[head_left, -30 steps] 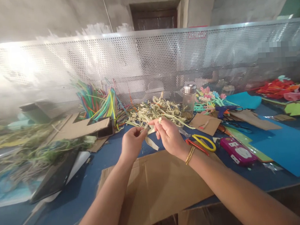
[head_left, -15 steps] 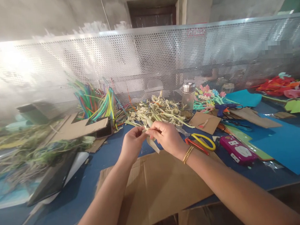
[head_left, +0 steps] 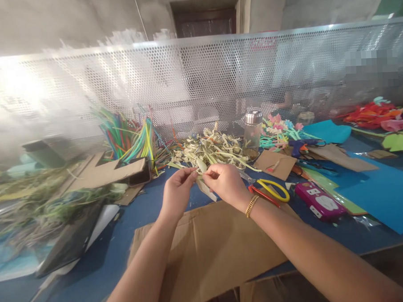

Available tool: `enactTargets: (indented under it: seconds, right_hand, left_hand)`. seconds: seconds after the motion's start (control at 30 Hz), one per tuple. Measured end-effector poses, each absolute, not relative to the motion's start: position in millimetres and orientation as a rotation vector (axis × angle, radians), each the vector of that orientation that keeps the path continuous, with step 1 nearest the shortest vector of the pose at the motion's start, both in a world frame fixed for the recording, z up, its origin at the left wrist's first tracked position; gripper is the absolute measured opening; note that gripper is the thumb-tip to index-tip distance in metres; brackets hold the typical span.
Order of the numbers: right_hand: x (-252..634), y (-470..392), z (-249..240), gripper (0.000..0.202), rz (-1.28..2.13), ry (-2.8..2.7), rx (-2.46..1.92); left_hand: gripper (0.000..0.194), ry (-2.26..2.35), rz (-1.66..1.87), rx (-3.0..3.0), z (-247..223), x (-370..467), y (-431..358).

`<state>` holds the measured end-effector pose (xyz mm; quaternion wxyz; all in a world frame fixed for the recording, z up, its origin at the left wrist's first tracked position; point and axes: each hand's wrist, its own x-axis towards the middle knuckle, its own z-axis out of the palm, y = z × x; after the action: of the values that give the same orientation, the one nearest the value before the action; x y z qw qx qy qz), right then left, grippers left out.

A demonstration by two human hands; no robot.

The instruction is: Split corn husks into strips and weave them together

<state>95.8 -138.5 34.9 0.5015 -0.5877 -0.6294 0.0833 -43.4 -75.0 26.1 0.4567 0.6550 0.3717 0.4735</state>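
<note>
Between my two hands is a pale green leaf-like strip (head_left: 206, 190), its lower end hanging below the fingers and a rounded tip standing above them. My left hand (head_left: 178, 187) pinches it from the left side. From the right, my right hand (head_left: 224, 183) pinches the same strip, with a gold bracelet (head_left: 252, 206) on the wrist. The fingertips of both hands nearly meet, and they hide the middle of the strip. Just beyond lies a heap of similar pale strips (head_left: 217, 146). Beneath my wrists lies a brown cardboard sheet (head_left: 222, 248).
Scissors (head_left: 272, 190) with yellow and red handles lie right of my hand, near a purple device (head_left: 320, 201). A glass bottle (head_left: 252, 133) stands behind. Colourful pipe cleaners (head_left: 130, 138) are at back left. A perforated metal panel (head_left: 204, 66) closes off the table's far side.
My fingertips have drawn slightly apart, and more of the strip shows between them. The rest of the table looks the same.
</note>
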Motion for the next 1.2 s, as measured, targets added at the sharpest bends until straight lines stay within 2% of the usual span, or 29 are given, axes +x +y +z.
enactTargets:
  seconds: [0.5, 0.67, 0.83, 1.07, 1.2]
  right_hand:
    - [92.2, -139.6, 32.5, 0.022, -0.168, -1.619, -1.629]
    - [90.4, -142.8, 35.6, 0.023, -0.217, -1.764, -1.542]
    - [88.5, -140.6, 33.6, 0.018, -0.031, -1.613, -1.477]
    - [85.1, -134.3, 27.3, 0.012, 0.558, -1.236, -1.456]
    - [86.2, -133.3, 27.8, 0.013, 0.618, -1.174, -1.459]
  left_hand:
    - [0.031, 0.955, 1.175, 1.642, 30.5, -39.1, -84.3]
    - [0.025, 0.938, 1.211, 1.643, 31.3, -42.1, -82.7]
    - [0.017, 0.942, 1.245, 1.712, 31.6, -42.1, -84.4]
    - [0.021, 0.951, 1.163, 1.719, 31.6, -43.2, -83.1]
    - [0.023, 0.887, 1.142, 1.684, 33.4, -42.8, -84.4]
